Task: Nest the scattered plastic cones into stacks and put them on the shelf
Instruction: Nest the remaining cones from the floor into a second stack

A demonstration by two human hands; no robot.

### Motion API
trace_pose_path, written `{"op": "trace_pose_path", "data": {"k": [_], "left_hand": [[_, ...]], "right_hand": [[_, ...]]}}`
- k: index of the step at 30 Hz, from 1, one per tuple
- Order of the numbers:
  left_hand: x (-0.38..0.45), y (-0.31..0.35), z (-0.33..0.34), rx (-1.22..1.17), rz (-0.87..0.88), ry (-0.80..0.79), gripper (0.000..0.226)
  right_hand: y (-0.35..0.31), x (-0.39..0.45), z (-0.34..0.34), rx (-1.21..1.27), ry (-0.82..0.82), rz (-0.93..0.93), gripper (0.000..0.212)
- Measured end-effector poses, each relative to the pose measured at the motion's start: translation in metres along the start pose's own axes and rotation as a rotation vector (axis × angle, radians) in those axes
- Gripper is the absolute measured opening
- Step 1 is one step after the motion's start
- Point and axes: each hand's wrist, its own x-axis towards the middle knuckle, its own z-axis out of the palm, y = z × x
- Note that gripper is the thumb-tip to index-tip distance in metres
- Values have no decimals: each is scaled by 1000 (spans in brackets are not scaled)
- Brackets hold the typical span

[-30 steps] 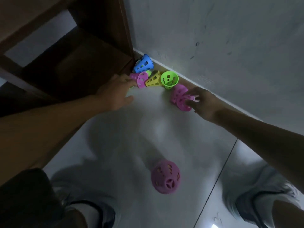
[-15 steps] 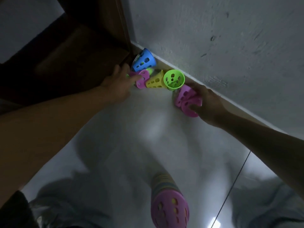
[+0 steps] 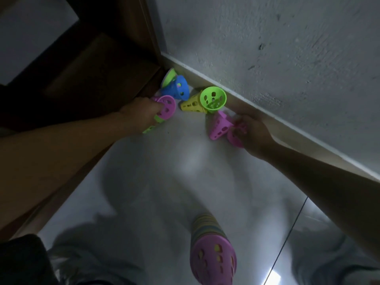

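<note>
Perforated plastic cones lie on the pale floor where the wall meets a wooden shelf unit [image 3: 98, 64]. My left hand [image 3: 141, 115] grips a pink cone nested with a green one [image 3: 166, 108]. My right hand [image 3: 251, 132] is closed on a pink cone [image 3: 236, 138], and a second pink cone [image 3: 219, 126] lies against it. Between the hands rest a green cone [image 3: 212, 98] seated in a yellow one [image 3: 190, 103] and a blue cone [image 3: 177, 87] beside the shelf. A tall nested stack with a pink cone on top [image 3: 211, 254] stands near my legs.
A rough grey wall with a skirting board [image 3: 277, 118] runs diagonally behind the cones. The dark wooden shelf unit fills the left side. My trouser legs and shoes frame the floor at the bottom, with a tile joint [image 3: 287, 241] on the right.
My left hand has closed on the pink and green cones and pulled them off the floor pile. My right hand has closed around the pink cone. The camera has dropped closer.
</note>
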Motion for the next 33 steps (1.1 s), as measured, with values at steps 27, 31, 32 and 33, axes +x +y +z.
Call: {"op": "trace_pose_path", "data": {"k": [27,31,32,33], "left_hand": [[-183,76,-110,-225,239,150,28],[-210,89,-130,-237,277,149,23],[-216,92,-133,-240,299,148,24],[-222,95,-136,-236,322,148,25]], "right_hand": [[-83,-157,-108,575,-283,124,19],[-98,-190,-138,558,-453,163,22],[-101,-198,-143,571,-499,166,27],[-103,-205,-147,591,-544,164,31]]}}
